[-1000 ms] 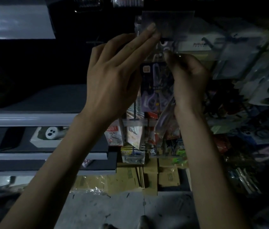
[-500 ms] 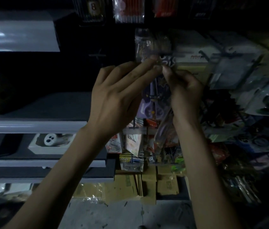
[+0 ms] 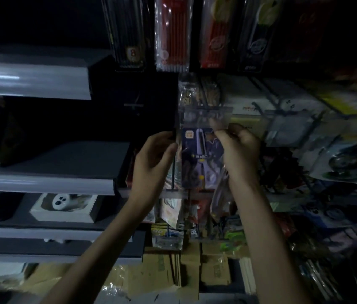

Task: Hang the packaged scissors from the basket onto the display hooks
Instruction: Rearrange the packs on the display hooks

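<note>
L hand curled, fingertips gripping left edge of scissors pack. R hand pinches its top right, just under the clear header. Pack upright btwn both hands, header up at hook; can't tell if it's threaded on. Pen packs hang above.

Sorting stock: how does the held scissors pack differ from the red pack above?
The scissors pack has a dark blue card; the red pack shows red sticks. The scissors pack is held by left hand and right hand; the red pack hangs untouched. Both are clear-wrapped.
</note>
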Available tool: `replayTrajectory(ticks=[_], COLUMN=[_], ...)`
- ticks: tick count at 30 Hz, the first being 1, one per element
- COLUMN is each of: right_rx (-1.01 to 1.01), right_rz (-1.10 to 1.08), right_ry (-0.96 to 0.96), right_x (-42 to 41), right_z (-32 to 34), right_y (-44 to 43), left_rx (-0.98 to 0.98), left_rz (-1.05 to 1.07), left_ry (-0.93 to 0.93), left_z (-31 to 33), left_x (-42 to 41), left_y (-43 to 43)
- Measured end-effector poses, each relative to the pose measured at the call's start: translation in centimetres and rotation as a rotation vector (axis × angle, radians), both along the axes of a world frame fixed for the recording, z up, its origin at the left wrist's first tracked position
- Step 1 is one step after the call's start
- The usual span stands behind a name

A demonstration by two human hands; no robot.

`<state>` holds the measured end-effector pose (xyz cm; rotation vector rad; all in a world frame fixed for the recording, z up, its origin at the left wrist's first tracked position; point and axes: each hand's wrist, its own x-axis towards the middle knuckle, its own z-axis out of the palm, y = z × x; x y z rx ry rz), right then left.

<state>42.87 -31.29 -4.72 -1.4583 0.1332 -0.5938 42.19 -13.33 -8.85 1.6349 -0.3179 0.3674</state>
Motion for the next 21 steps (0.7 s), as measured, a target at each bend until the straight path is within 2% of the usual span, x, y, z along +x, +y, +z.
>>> replayTrajectory(ticks=[3,6,16,21], right_rx=[0.012,0.009,-0.191,-0.251], right_rz=[0.0,-0.015,0.016,-0.038], right_ry=[0.023,0.036,0.065,0.062], right_x=[0.1,0.1,-2.9,-3.0], right_z=[0.1,-0.1,-3.9,-5.3], right_y=[0.0,-0.2,-1.1,-1.1], left_rx=[-0.129,-0.166,-0.166,-0.143], left_rz=[-0.11,-0.146,-0.092,-0.018], left_ry=[0.127,0.149,0.131,0.11], left_z=[-0.5,-0.9,-3.1,-3.8], left_x=[0.0,-0.1,0.2,0.3], left_y=[-0.5,-0.8,-0.7,-1.0])
